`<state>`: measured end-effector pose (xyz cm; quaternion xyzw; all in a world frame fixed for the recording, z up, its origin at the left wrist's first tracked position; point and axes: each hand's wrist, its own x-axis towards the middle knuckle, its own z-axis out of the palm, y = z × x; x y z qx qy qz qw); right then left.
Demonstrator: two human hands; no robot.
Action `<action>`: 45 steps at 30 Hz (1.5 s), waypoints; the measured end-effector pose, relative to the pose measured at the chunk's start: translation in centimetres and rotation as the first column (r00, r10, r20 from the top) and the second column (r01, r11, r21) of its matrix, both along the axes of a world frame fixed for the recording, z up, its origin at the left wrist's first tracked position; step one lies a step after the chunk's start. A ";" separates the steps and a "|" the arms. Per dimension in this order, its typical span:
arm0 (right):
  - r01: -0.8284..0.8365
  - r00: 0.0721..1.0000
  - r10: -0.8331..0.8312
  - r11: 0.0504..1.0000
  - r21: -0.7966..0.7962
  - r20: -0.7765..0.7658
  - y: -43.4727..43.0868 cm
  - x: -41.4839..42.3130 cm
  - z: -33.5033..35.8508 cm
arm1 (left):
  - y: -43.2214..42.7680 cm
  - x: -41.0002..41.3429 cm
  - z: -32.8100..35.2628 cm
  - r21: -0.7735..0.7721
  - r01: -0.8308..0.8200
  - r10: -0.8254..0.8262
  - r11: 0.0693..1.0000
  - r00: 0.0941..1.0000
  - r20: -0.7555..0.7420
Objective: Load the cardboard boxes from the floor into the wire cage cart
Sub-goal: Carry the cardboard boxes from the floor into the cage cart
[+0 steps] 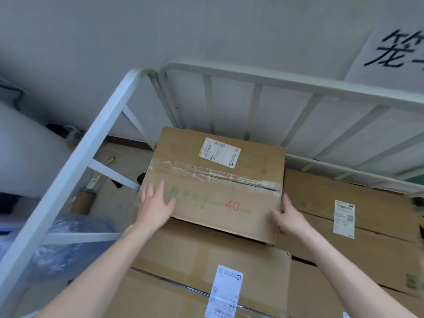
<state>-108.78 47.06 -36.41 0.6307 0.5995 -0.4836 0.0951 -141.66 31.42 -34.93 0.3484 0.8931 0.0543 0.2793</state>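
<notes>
A taped cardboard box with green print, a red "40" and a white shipping label lies on top of other boxes inside the wire cage cart. My left hand rests flat on the box's near left top, fingers spread. My right hand grips the box's near right corner, thumb on the front face. Below it lies a large labelled box, and to the right another labelled box.
The cart's white left frame bar slants across the left side. Beyond it stand a large white roll and blue plastic wrap on the floor. A paper sign hangs on the grey wall behind the cart.
</notes>
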 end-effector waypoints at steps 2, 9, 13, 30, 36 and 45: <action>-0.118 0.993 0.118 0.989 0.094 0.008 -0.8 -0.1 3.0 | 0.6 0.5 2.9 0.010 0.119 -0.118 0.993 0.992 -0.053; -0.242 0.957 0.286 0.879 0.410 -0.047 -1.2 -1.8 18.1 | 4.5 4.0 17.2 0.147 0.348 -0.319 0.926 0.928 -0.190; -0.226 0.956 0.284 0.868 0.442 -0.068 -3.2 -1.8 27.0 | 4.4 8.0 25.6 0.142 0.427 -0.408 0.893 0.902 -0.144; 0.031 0.979 0.095 0.806 0.591 -0.180 -19.9 8.2 51.3 | -7.1 20.8 52.0 0.418 0.553 -0.567 0.720 0.817 -0.104; 0.159 0.979 -0.034 0.744 0.649 -0.201 -24.5 17.4 54.5 | -8.6 32.1 55.7 0.475 0.677 -0.726 0.563 0.679 -0.108; 0.345 0.927 -0.342 0.624 0.701 -0.152 -31.4 43.6 55.8 | -10.1 60.7 57.4 0.567 0.778 -0.924 0.270 0.374 -0.074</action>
